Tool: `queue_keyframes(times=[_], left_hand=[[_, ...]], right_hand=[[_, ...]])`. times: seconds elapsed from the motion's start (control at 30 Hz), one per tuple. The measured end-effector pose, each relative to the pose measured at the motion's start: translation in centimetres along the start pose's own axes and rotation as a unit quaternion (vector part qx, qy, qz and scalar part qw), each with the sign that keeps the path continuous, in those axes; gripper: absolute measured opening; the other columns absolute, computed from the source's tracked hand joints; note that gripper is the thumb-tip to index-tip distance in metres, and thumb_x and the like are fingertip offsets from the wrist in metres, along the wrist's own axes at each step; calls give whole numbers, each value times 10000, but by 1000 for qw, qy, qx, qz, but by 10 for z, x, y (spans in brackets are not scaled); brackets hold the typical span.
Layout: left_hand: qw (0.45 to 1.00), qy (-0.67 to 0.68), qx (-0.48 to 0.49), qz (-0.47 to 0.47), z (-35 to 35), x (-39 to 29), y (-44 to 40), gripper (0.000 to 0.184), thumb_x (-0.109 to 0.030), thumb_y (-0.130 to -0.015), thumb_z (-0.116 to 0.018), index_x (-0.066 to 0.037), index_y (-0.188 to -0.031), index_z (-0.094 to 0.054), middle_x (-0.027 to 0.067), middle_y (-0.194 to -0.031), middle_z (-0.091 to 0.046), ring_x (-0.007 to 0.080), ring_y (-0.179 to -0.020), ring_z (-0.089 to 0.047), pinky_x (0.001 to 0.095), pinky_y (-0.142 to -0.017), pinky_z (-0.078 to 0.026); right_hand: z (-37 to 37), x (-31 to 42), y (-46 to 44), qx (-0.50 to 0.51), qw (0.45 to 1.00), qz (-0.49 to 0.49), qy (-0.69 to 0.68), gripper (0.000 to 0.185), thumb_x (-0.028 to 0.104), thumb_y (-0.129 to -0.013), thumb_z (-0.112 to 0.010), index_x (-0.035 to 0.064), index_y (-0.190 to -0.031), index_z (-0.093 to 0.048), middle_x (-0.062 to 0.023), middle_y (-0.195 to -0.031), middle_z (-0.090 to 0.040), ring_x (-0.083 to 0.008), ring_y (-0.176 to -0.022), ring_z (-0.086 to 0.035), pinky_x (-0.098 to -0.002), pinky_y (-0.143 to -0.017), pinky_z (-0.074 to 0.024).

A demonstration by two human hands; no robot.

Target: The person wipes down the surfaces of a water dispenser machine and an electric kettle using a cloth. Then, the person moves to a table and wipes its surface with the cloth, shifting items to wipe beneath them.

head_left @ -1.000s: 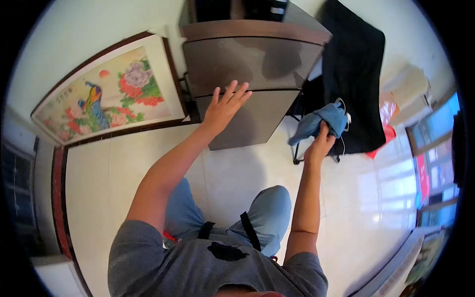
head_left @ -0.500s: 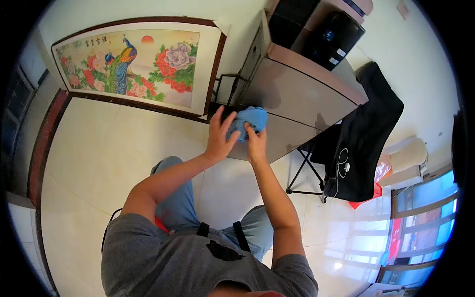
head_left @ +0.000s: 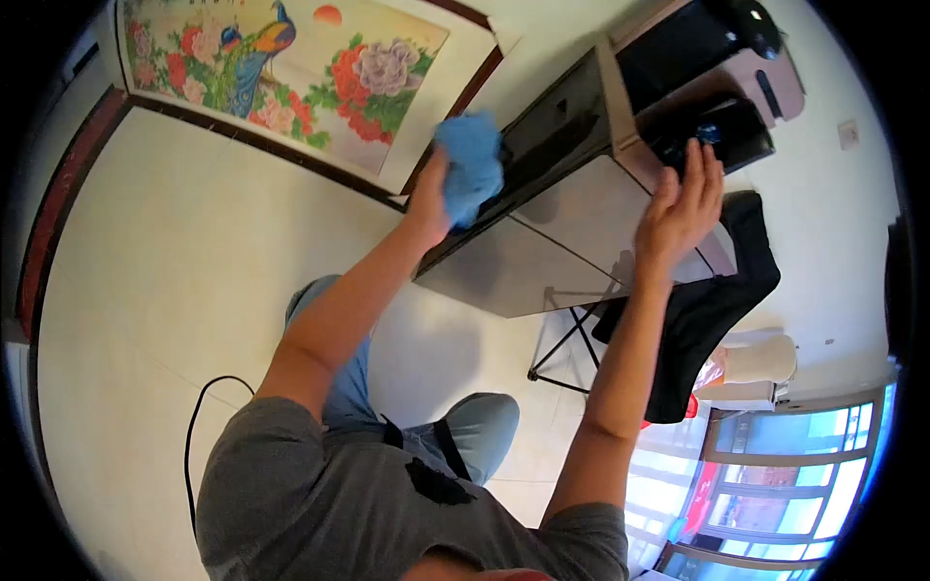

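A crumpled blue cloth is in my left hand, whose fingers are mostly hidden behind it. The cloth is beside the dark side of a grey, glossy-fronted cabinet; whether it touches that side I cannot tell. My right hand is at the cabinet's top edge, fingers stretched out and holding nothing. Its fingertips overlap a black glossy object on top; contact is unclear.
A framed peacock-and-flower picture leans against the wall at left. Right of the cabinet are a black-draped item and thin black folding legs. A black cable lies on the tiled floor.
My hands have moved apart. The left has carried the blue cloth to the cabinet's side, while the right has let go of it and moved up to the top. The view has shifted.
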State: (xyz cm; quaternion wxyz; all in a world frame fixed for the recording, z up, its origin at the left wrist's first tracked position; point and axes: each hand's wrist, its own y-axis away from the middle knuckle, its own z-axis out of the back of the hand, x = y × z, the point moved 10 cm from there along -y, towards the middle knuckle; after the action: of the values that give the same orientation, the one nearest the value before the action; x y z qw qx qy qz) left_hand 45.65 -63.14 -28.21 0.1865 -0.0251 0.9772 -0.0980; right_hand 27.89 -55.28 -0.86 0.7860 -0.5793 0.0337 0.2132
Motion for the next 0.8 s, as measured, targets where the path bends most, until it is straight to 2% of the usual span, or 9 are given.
queue_keyframes(times=[0.07, 0.13, 0.33, 0.4, 0.5, 0.6, 0.63, 0.73, 0.8], left_hand=[[970, -235, -42, 45, 25, 34, -22, 450, -377, -970, -474, -55, -1283, -476, 103, -1216, -564, 199, -1137, -534, 347, -996, -398], [891, -451, -3, -56, -13, 40, -12, 502, -296, -952, -517, 18, -1336, -438, 157, -1293, -526, 254, -1176, -507, 332, -1018, -365], [925, -322, -183, 82, 193, 172, 23, 499, -336, -952, -504, 19, -1302, -497, 197, -1292, -533, 302, -1192, -509, 333, -1020, -368], [867, -446, -184, 129, 249, 181, 51, 525, -377, -960, -467, 19, -1305, -499, 206, -1226, -578, 310, -1158, -538, 347, -984, -398], [844, -365, -303, 250, 276, 176, 91, 535, -422, -954, -456, 1, -1272, -538, 209, -1183, -604, 321, -1084, -582, 364, -926, -437], [806, -405, -340, 264, 317, 203, 80, 530, -454, -938, -474, -7, -1195, -598, 187, -1133, -631, 302, -994, -613, 364, -863, -464], [833, -387, -307, 250, 293, 190, 65, 537, -479, -924, -498, -6, -1140, -632, 155, -1075, -648, 242, -931, -618, 339, -819, -468], [841, -370, -320, 232, 215, 148, 32, 538, -478, -923, -523, 5, -1131, -639, 130, -1019, -652, 199, -935, -599, 316, -823, -454], [894, -297, -286, 174, 156, 125, -1, 521, -458, -928, -541, -13, -1191, -610, 113, -1056, -641, 191, -977, -586, 306, -872, -441]], right_hand=[[-23, -19, 5, 23, 999, 24, -13, 397, 302, -927, -527, 109, -1272, -557, -116, -1293, -550, -309, -1243, -467, -449, -1028, -338], [-30, -10, 6, 22, 999, 24, 1, 424, 369, -978, -412, 92, -1253, -576, -103, -1296, -565, -312, -1254, -477, -429, -1016, -362], [-29, -14, 10, -46, 998, 32, -11, 421, 357, -989, -388, 56, -1114, -654, -90, -1175, -652, -312, -1137, -583, -403, -952, -424], [-29, -12, 10, -61, 997, 42, -7, 425, 354, -992, -378, 52, -1081, -663, -89, -1151, -663, -312, -1109, -602, -399, -937, -434], [-27, -10, 11, -78, 996, 40, 2, 461, 369, -995, -356, 27, -1072, -656, -105, -1149, -662, -330, -1108, -599, -409, -912, -454], [-27, -9, 12, -74, 996, 39, 37, 456, 331, -1002, -324, 40, -1070, -668, -99, -1171, -655, -296, -1117, -603, -397, -930, -448], [-26, -9, 11, -74, 997, 35, 15, 462, 343, -1002, -321, 45, -1079, -666, -98, -1180, -651, -303, -1134, -591, -396, -935, -440], [-27, -12, 14, -71, 997, 22, 22, 469, 363, -1000, -328, 47, -1084, -664, -99, -1185, -648, -308, -1153, -577, -401, -946, -429], [-22, -12, 16, -89, 996, 21, 22, 476, 379, -996, -334, 46, -1089, -661, -105, -1186, -647, -313, -1166, -567, -404, -956, -420]])
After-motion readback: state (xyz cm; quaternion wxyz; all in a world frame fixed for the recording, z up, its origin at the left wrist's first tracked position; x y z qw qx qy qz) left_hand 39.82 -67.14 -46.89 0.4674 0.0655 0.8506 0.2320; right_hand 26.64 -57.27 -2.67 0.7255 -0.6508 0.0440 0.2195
